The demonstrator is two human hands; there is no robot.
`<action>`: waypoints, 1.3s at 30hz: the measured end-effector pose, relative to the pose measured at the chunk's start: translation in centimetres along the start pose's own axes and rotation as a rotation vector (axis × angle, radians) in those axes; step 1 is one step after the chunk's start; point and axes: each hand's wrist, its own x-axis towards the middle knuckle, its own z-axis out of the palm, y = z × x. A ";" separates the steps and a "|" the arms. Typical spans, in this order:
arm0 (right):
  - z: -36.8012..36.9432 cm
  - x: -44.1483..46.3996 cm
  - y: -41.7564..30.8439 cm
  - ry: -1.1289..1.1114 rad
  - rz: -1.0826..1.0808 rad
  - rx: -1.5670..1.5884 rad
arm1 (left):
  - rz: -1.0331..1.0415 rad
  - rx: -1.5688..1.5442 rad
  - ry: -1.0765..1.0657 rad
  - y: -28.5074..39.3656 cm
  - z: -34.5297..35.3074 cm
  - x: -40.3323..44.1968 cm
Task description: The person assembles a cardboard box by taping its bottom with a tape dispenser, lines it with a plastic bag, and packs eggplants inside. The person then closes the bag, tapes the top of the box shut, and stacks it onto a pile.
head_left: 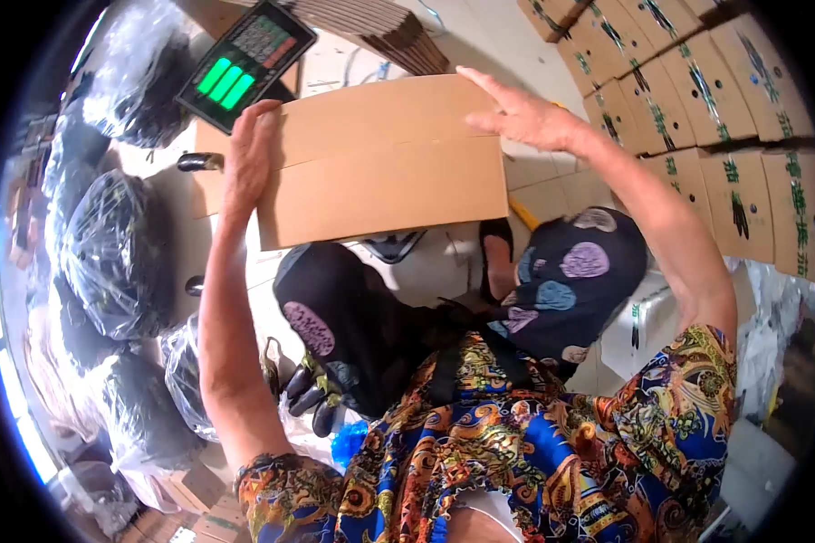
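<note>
A brown cardboard box lies before me with its top flaps folded together along a middle seam. Around its left edge my left hand is closed, fingers pressed together near the far corner. At the far right corner my right hand grips the box, with the thumb on top and the index finger stretched along the far edge. Its other fingers are partly hidden. Beyond the left hand stands a scale display with green lit digits. A dark eggplant lies just left of that hand.
Clear plastic bags of dark produce line the left side. Printed cartons are stacked at right. Folded cardboard leans at the back. Several eggplants lie by my left knee, near a blue plastic piece. A white box stands at right.
</note>
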 end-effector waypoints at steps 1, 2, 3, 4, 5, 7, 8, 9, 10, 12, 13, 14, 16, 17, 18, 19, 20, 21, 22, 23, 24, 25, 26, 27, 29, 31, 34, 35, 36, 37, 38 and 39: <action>-1.3 -0.7 0.5 -0.058 0.066 0.132 | 0.021 0.008 -0.025 0.9 0.2 0.3; -2.1 -1.2 1.6 -0.113 0.126 0.269 | -0.012 0.023 -0.042 2.1 0.4 0.1; -1.3 -1.5 5.0 -0.035 0.200 0.386 | -0.033 0.031 -0.032 2.5 0.5 0.1; -0.3 -1.7 8.8 -0.039 0.267 0.426 | -0.052 0.037 -0.027 2.5 0.4 0.2; 1.0 -1.9 12.6 -0.041 0.333 0.465 | 0.035 0.154 -0.046 2.1 0.2 0.1; 4.4 -3.1 18.6 0.136 0.518 0.376 | -0.154 0.158 -0.023 4.0 0.6 -0.1; 5.6 -3.9 21.0 0.192 0.573 0.290 | -0.199 0.148 -0.021 5.2 0.8 0.0; 6.1 -4.3 23.1 0.105 0.655 0.206 | -0.128 0.116 -0.001 3.8 0.8 0.1; 7.6 -4.6 25.9 0.217 0.622 0.076 | -0.120 0.131 -0.012 4.6 1.1 0.0; 10.1 -5.0 30.5 0.433 0.548 -0.191 | -0.244 0.149 0.003 6.3 1.3 -0.1; 9.3 -4.2 31.5 0.346 0.605 -0.065 | -0.230 0.169 0.002 5.8 1.4 0.0; 8.9 -3.5 32.0 0.358 0.623 -0.155 | -0.216 0.189 0.002 5.4 1.2 0.1; 8.7 -1.9 32.9 0.379 0.649 -0.337 | -0.227 0.225 0.014 5.9 1.5 0.1; 8.6 -1.3 34.5 0.346 0.605 -0.265 | -0.251 0.219 0.028 5.9 1.6 0.0; 8.7 -0.8 35.0 0.284 0.624 -0.291 | -0.277 0.213 0.040 5.9 1.5 0.0; 9.0 -0.3 35.8 0.225 0.639 -0.315 | -0.265 0.201 0.043 6.0 1.8 0.1; 9.5 0.0 36.4 0.164 0.658 -0.339 | -0.290 0.156 0.033 6.2 1.8 0.2; 10.0 0.3 36.7 0.175 0.668 -0.362 | -0.294 0.133 0.029 5.8 1.6 0.1; 10.1 0.4 37.1 0.153 0.617 -0.397 | -0.297 0.111 0.023 5.5 1.4 0.2; 10.2 0.4 37.4 0.132 0.565 -0.429 | -0.302 0.131 0.023 5.4 1.3 0.1; 10.3 0.4 37.3 0.113 0.512 -0.461 | -0.307 0.150 0.025 5.5 1.2 0.1; 11.0 0.1 36.7 0.089 0.515 -0.403 | -0.315 0.167 0.024 5.6 1.1 0.1; 12.2 -0.8 35.8 0.070 0.520 -0.348 | -0.311 0.167 0.013 5.6 1.1 0.0; 12.8 -1.6 34.8 0.055 0.523 -0.297 | -0.305 0.164 0.006 5.6 1.1 -0.1; 12.3 -3.0 32.5 -0.199 0.604 -0.119 | -0.292 0.171 0.011 5.3 1.0 -0.1; 11.8 -4.4 30.6 -0.094 0.574 -0.076 | -0.288 0.192 0.026 5.0 1.0 -0.3; 11.7 -5.6 29.8 0.329 0.418 -0.238 | -0.329 0.164 0.046 4.9 1.0 -0.2; 12.3 -5.8 30.8 0.293 0.410 -0.311 | -0.313 0.165 0.036 5.0 1.0 -0.1; 13.0 -5.7 32.0 0.258 0.398 -0.385 | -0.297 0.167 0.032 5.2 1.2 0.0; 15.8 -6.2 35.6 0.140 0.442 -0.266 | -0.282 0.170 0.030 5.4 1.2 -0.1; 16.4 -6.0 35.4 0.145 0.517 -0.258 | -0.281 0.151 0.018 5.5 1.2 -0.2; 16.9 -5.7 34.7 0.156 0.585 -0.253 | -0.275 0.131 0.015 5.5 1.4 -0.2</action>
